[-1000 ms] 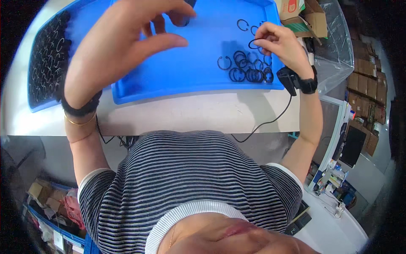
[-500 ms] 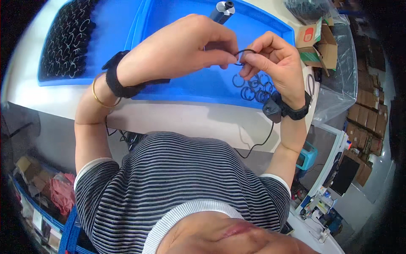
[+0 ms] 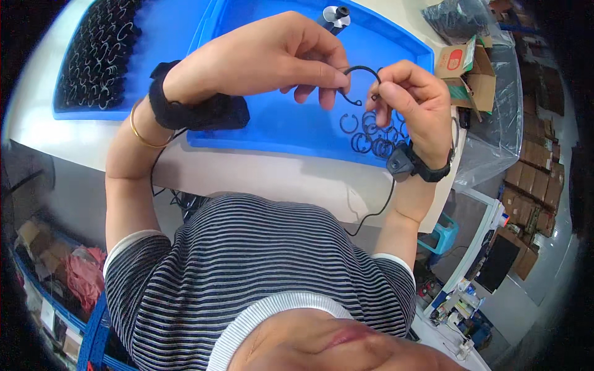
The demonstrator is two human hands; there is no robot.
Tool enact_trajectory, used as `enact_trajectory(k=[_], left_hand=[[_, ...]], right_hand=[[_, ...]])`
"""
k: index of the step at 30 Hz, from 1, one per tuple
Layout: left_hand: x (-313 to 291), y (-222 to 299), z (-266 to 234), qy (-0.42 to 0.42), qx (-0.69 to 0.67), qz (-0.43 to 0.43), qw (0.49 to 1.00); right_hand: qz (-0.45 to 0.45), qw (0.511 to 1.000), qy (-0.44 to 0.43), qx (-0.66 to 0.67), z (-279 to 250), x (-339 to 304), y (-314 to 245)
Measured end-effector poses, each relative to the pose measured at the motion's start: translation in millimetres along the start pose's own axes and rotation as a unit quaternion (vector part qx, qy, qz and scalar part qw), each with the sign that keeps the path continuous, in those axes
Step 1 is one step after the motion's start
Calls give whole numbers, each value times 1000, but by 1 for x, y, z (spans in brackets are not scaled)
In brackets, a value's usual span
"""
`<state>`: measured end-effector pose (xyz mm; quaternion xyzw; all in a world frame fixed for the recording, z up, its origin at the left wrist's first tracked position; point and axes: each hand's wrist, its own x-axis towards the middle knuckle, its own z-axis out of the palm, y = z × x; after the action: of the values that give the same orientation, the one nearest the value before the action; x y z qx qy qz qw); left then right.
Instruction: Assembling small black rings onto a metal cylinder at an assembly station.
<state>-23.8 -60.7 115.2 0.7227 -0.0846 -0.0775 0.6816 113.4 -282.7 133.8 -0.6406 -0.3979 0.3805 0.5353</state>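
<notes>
Head view: left hand (image 3: 278, 59) pinches a black open ring (image 3: 365, 67) between thumb and index on the ring's left side; right hand (image 3: 416, 102) has thumb and fingertips at the ring's right arc, cannot tell whether that grip is clamped or only touching; vs half a second back, the hands sit a bit farther apart and the ring has turned from nearly edge-on to mostly face-on, so its C shape now reads clearly; vs a second back, when the right hand had a ring by the pile and the left was well off with nothing visible in its fingers, both hands now meet at the ring; ring is above the blue tray (image 3: 278, 133), held up clear of the loose rings (image 3: 371, 139) near the tray's right front corner; gap points down the picture and slightly right, toward the wearer, one lugged end low at the left of the gap, the other by the right fingertips; roughly round, so no clear long axis; metal cylinder (image 3: 337, 18) with dark knob stands behind the hands; second blue tray (image 3: 167, 49) at left carries a dense dark ring batch (image 3: 99, 55); both trays on the pale worktop (image 3: 272, 170); open carton (image 3: 479, 86) just beyond the right side.
</notes>
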Motion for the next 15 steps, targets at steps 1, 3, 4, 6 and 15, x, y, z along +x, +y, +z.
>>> enact_trajectory(k=[1,3,4,6,15], left_hand=[[0,1,-1,0,-1,-1,1000],[0,3,-2,-25,-26,-24,999],[0,4,-2,-24,-27,-25,999],[0,4,-3,-34,-55,-33,997],[0,-8,4,96,190,148,966]], right_hand=[[4,1000,-3,21,0,0,2],[10,999,-7,43,-1,1,3],[21,998,-19,53,-3,2,4],[34,997,-32,62,-4,3,5],[9,999,-36,39,5,1,6]])
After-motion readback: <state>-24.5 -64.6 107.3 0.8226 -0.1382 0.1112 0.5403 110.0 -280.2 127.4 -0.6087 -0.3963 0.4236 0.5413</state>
